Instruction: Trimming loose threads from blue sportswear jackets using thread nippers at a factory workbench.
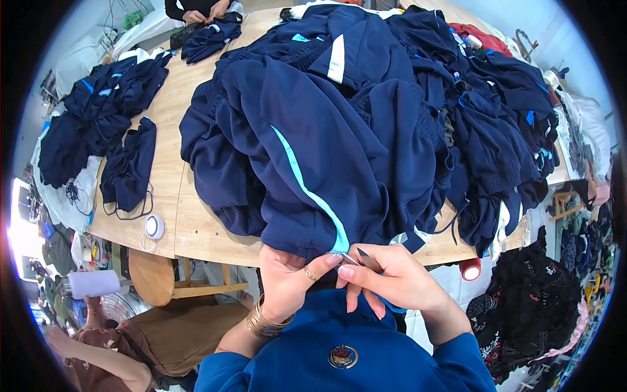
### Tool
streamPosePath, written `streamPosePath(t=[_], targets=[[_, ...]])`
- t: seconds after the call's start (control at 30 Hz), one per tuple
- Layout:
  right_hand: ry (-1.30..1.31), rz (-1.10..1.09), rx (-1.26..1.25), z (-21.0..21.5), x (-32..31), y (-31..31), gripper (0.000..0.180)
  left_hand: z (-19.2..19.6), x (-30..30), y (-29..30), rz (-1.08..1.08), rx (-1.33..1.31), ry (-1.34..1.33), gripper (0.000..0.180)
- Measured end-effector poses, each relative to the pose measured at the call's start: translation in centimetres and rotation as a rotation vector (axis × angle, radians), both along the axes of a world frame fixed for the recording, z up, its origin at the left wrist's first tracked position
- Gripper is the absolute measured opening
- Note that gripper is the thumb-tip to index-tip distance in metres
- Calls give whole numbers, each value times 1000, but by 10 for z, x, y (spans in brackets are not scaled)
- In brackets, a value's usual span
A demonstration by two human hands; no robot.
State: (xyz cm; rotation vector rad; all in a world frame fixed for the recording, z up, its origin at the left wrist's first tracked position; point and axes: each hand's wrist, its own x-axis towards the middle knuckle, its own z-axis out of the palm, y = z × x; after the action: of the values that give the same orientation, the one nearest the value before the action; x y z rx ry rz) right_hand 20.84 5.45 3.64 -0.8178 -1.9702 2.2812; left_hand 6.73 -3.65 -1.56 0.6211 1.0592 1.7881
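A navy garment [313, 150] with a curved light-blue stripe [297, 175] hangs over the table's near edge. My left hand [290, 277], with a ring and several bangles on its wrist, pinches the garment's hem at the lower end of that stripe. Close against it, my right hand [392, 274] is closed on a small pointed metal tool that looks like thread snips [370, 259]. The tips of the tool meet the hem beside my left thumb, and my fingers partly hide the rest of it.
Piles of navy garments lie at the left [98, 117] and right [496, 137] of the wooden table [175, 196]. Near the left edge sits a white round device [153, 227]. Across the table a person's hands [206, 14] handle dark cloth; another person holds a lilac bottle [93, 284] beside a wooden stool [150, 277].
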Motion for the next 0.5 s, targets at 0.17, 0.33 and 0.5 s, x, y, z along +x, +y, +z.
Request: streamPosePath(t=[0.17,0.33,0.5], targets=[[-6,-45,5,-2,-1,-4,27,-2,-1,0,-9,13,15,44],[34,-73,21,-6,-1,-5,26,0,0,2,9,5,3,45],[81,-121,116,-13,-2,-10,25,1,0,3,2,3,-2,45]])
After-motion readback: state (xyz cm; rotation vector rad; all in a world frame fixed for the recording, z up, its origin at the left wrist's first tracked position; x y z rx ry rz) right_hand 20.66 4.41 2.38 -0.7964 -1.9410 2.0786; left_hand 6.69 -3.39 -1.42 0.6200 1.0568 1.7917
